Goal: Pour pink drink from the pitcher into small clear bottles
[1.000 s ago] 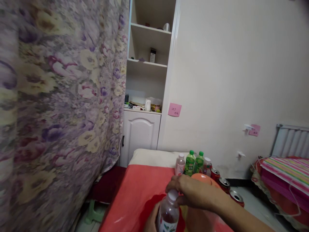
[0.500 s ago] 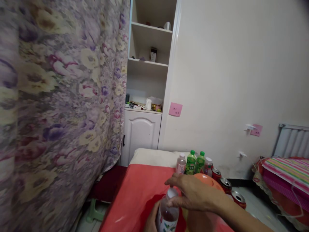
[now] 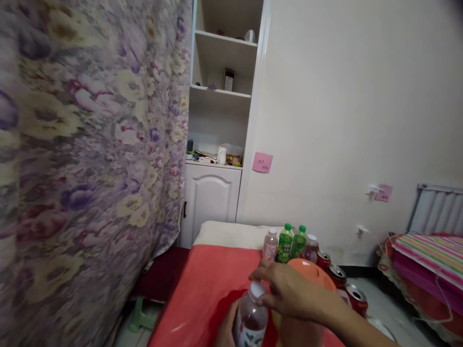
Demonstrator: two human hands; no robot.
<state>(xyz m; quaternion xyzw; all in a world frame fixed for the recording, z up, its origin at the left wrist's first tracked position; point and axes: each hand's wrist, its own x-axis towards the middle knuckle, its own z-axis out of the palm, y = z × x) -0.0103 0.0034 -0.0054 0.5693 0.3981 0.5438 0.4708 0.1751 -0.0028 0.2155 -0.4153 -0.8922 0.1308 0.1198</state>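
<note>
A clear plastic bottle [image 3: 250, 315] with a white cap [image 3: 257, 289] and a leafy label stands upright at the bottom middle. My left hand [image 3: 227, 327] is wrapped round its left side, mostly hidden behind it. From the right, my right hand [image 3: 285, 289] reaches over the top, thumb and fingers closed about the cap. Beyond that hand is an orange round plastic piece [image 3: 311, 271], partly covered by my wrist. Farther back stand a pink-labelled bottle [image 3: 270, 246] and two green-capped bottles [image 3: 285, 245] [image 3: 298, 242].
The table has a red cover [image 3: 213, 274]. Another white-capped bottle [image 3: 311, 247] and several cans [image 3: 356, 296] line its right side. A floral curtain [image 3: 101, 144] hangs at the left. Behind are a white cabinet [image 3: 211, 193] and a wall; a striped bed [image 3: 430, 250] is at right.
The right hand has shifted very slightly around the cap, its thumb a little to the right. The view has moved slightly; the bottle stays in the left hand.
</note>
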